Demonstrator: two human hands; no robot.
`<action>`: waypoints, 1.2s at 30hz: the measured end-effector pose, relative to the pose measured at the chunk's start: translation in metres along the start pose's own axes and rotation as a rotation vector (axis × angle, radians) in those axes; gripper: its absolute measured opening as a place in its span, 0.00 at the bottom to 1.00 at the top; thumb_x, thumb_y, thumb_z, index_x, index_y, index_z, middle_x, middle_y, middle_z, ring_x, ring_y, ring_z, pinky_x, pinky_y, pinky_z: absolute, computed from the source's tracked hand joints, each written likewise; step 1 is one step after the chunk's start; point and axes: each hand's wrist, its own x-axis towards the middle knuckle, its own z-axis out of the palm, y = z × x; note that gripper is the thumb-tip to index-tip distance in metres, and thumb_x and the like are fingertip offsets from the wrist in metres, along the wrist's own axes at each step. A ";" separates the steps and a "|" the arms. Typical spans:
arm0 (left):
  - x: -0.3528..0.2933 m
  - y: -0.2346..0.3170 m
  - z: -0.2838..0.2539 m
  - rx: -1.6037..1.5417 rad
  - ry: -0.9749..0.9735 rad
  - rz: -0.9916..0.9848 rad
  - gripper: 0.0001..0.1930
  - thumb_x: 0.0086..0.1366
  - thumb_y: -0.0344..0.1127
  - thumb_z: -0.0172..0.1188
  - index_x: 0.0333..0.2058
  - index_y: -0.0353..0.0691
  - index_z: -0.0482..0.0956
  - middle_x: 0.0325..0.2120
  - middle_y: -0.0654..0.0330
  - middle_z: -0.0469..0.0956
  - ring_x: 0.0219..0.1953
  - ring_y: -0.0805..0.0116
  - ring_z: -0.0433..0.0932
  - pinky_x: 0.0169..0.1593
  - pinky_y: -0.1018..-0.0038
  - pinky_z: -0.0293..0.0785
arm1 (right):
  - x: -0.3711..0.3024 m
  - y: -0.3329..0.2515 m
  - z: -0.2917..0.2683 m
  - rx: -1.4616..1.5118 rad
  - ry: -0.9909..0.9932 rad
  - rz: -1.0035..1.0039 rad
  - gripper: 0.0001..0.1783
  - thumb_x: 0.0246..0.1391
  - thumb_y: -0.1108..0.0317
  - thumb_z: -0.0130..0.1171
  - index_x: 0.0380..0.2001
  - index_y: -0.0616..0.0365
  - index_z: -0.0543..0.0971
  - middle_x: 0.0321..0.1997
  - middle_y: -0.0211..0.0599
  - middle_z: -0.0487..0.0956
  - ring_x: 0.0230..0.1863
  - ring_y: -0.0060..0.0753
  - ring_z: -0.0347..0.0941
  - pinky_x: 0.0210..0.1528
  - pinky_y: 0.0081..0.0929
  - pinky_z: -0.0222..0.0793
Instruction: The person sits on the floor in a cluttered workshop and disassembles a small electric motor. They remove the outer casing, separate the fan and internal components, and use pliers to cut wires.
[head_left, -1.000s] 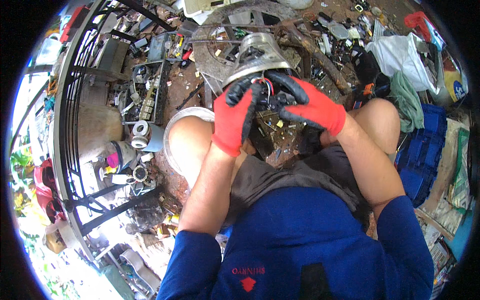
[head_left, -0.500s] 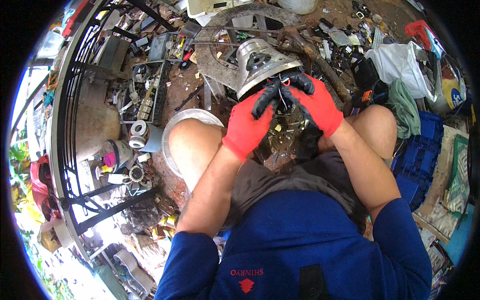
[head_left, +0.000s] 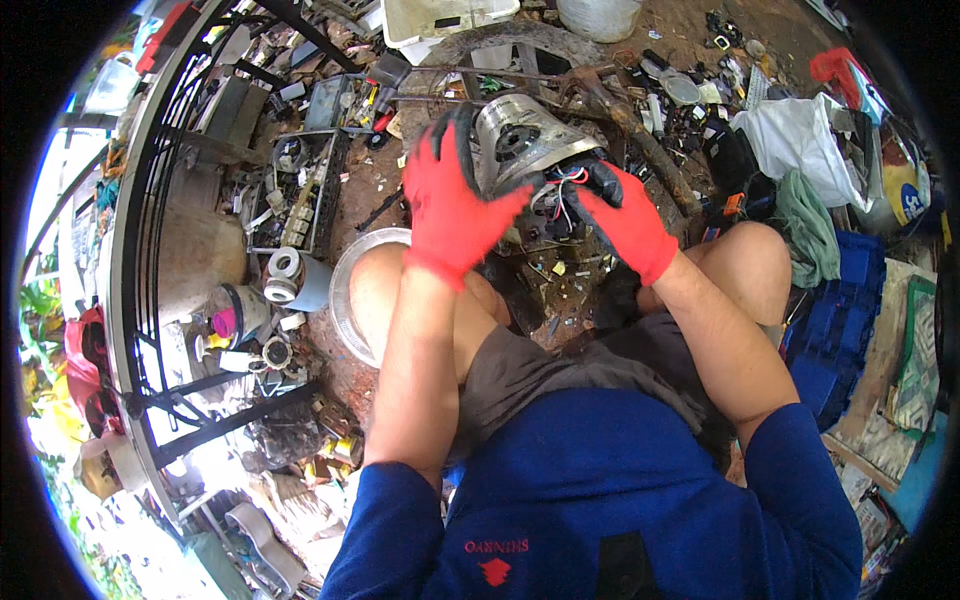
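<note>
A bell-shaped silver metal housing (head_left: 522, 135) with a dark round fitting on its side lies tilted in front of me, its wide rim toward me. Red, white and dark wires (head_left: 562, 190) hang out of that rim. My right hand (head_left: 622, 210), in a red glove with black fingers, has its fingers closed on the wires at the rim's right side. At the housing's left side is my left hand (head_left: 448, 200), gloved the same way, fingers spread and thumb stretched toward the wires. Whether its fingers touch the metal is unclear.
Behind the housing lies a round metal frame (head_left: 440, 85) with a rusty bar (head_left: 655, 150). A crate of small parts (head_left: 300, 205) and a black metal rack (head_left: 140, 250) stand left. A clear round basin (head_left: 345, 305) sits by my left knee; blue plastic cases (head_left: 835, 310) lie right.
My left hand has let go at the wires and moved left and up, its fingers spreading beside the housing. My right hand stays at the wires, which now show more. The housing sits slightly lower in view.
</note>
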 end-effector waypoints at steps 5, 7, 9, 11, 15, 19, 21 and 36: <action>0.005 -0.056 0.036 -0.586 -0.354 -0.164 0.45 0.42 0.43 0.78 0.58 0.35 0.67 0.54 0.45 0.69 0.58 0.48 0.69 0.61 0.61 0.66 | 0.002 0.003 -0.001 -0.024 -0.009 0.036 0.13 0.59 0.71 0.58 0.47 0.63 0.77 0.40 0.34 0.82 0.41 0.20 0.74 0.47 0.24 0.70; 0.002 -0.053 0.035 -0.509 -0.339 -0.139 0.45 0.41 0.43 0.79 0.58 0.34 0.68 0.54 0.44 0.70 0.57 0.49 0.70 0.61 0.62 0.67 | 0.000 0.003 0.000 -0.032 -0.003 0.034 0.13 0.59 0.70 0.58 0.46 0.63 0.77 0.40 0.34 0.82 0.41 0.20 0.74 0.47 0.24 0.70; 0.003 -0.048 0.032 -0.421 -0.324 -0.121 0.45 0.41 0.43 0.78 0.58 0.34 0.68 0.53 0.44 0.71 0.57 0.49 0.70 0.61 0.62 0.67 | -0.001 0.007 0.001 -0.018 0.025 0.031 0.14 0.58 0.69 0.58 0.46 0.64 0.77 0.40 0.37 0.82 0.42 0.23 0.75 0.48 0.27 0.71; 0.008 -0.041 0.026 -0.375 -0.345 -0.107 0.43 0.41 0.43 0.77 0.56 0.34 0.70 0.52 0.44 0.72 0.56 0.48 0.70 0.61 0.61 0.66 | 0.000 0.009 0.000 -0.066 0.009 0.032 0.15 0.58 0.69 0.59 0.47 0.64 0.77 0.41 0.39 0.82 0.42 0.24 0.76 0.48 0.27 0.71; 0.012 -0.034 0.023 -0.363 -0.329 -0.097 0.40 0.42 0.44 0.75 0.54 0.33 0.72 0.52 0.43 0.72 0.56 0.46 0.71 0.60 0.61 0.67 | 0.003 0.008 -0.003 -0.035 -0.022 0.024 0.16 0.57 0.68 0.59 0.47 0.64 0.77 0.42 0.40 0.82 0.43 0.26 0.77 0.49 0.28 0.71; 0.005 -0.046 0.031 -0.282 -0.279 -0.145 0.39 0.45 0.46 0.74 0.54 0.33 0.72 0.51 0.42 0.72 0.55 0.47 0.72 0.58 0.62 0.69 | 0.003 0.016 0.001 -0.077 0.088 -0.032 0.16 0.57 0.67 0.60 0.47 0.64 0.77 0.41 0.41 0.83 0.43 0.30 0.78 0.48 0.30 0.71; -0.002 -0.052 0.033 -0.266 -0.258 -0.218 0.37 0.47 0.46 0.73 0.53 0.33 0.74 0.50 0.43 0.74 0.54 0.49 0.74 0.57 0.63 0.70 | 0.000 0.016 0.005 -0.092 0.137 -0.047 0.17 0.57 0.66 0.60 0.48 0.62 0.77 0.43 0.44 0.82 0.44 0.33 0.79 0.49 0.31 0.72; -0.001 -0.040 0.001 -0.446 -0.015 -0.413 0.17 0.61 0.34 0.66 0.46 0.33 0.82 0.38 0.60 0.83 0.37 0.75 0.79 0.45 0.76 0.74 | 0.027 -0.024 0.015 -0.319 0.279 -0.259 0.16 0.53 0.56 0.57 0.38 0.57 0.78 0.36 0.54 0.79 0.39 0.60 0.75 0.42 0.46 0.72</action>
